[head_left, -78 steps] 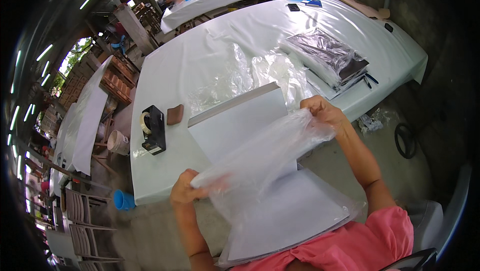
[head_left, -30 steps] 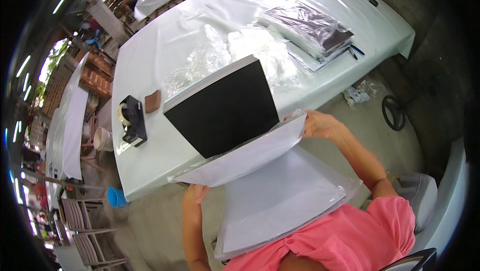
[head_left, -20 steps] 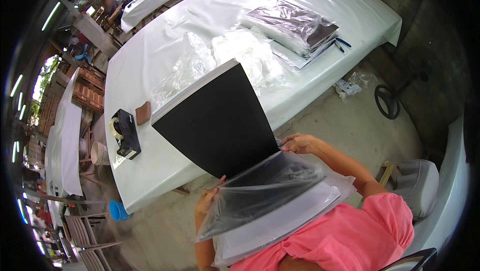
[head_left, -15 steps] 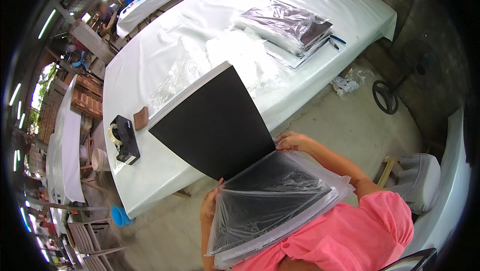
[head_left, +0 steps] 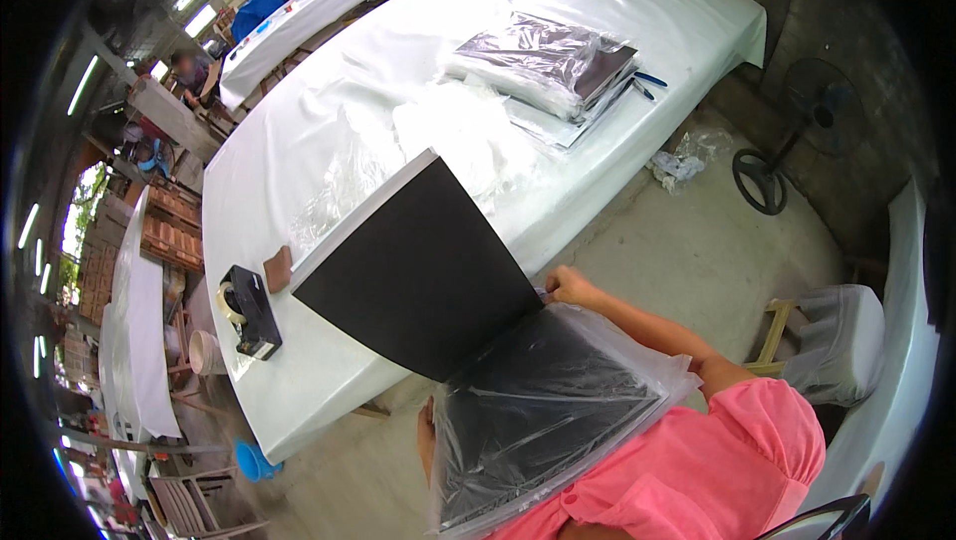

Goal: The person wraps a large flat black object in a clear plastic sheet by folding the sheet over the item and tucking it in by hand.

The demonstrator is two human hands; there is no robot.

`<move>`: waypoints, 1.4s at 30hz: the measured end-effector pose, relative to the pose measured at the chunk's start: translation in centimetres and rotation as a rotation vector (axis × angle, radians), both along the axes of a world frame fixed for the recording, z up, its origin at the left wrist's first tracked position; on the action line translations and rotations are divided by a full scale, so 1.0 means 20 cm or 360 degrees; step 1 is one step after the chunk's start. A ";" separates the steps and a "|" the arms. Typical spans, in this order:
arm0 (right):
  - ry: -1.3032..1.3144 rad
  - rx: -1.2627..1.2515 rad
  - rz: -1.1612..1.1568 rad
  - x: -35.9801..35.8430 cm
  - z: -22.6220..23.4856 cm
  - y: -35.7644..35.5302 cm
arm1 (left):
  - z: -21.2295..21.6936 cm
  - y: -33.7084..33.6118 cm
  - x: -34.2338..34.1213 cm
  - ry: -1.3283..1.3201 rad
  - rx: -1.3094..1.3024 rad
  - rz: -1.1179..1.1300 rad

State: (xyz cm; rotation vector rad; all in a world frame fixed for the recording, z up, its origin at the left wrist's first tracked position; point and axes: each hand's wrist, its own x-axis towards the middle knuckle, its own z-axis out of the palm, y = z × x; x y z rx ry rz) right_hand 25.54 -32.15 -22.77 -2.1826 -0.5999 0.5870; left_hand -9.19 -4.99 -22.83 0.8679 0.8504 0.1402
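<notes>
A black flat rectangular board or stack with a pale edge slants from the table's near edge toward me. Its lower part lies inside a clear plastic bag, which rests against my lap and shows black through the film. At the bag's mouth, by the right corner of the black piece, my right hand pinches the plastic between closed fingers. My left hand is at the bag's left edge, holding it from the side; most of its fingers are hidden behind the film.
On the white-covered table are a black tape dispenser, a brown block, loose clear plastic, a pile of wrapped dark pieces and blue pens. A fan and a plastic-covered seat stand at right.
The black piece has gone deeper into the bag, so more black shows through the plastic. My left hand has slid down the bag's left edge, away from the mouth.
</notes>
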 end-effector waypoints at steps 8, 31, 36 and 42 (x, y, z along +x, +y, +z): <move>-0.1206 0.0667 -0.0158 0.34 0.83 0.15 | 0.81 0.23 0.12 0.0295 0.1311 -0.0310; -0.1734 0.0675 0.0410 0.98 1.58 0.91 | 1.57 0.16 2.33 -0.0086 0.2506 -0.0723; -0.2105 0.1063 -0.0127 1.19 1.69 0.89 | 1.48 0.32 2.46 0.0166 0.3082 -0.0778; -0.1629 0.1413 -0.0132 1.16 1.95 0.86 | 1.51 0.59 2.27 0.0446 0.2858 -0.0927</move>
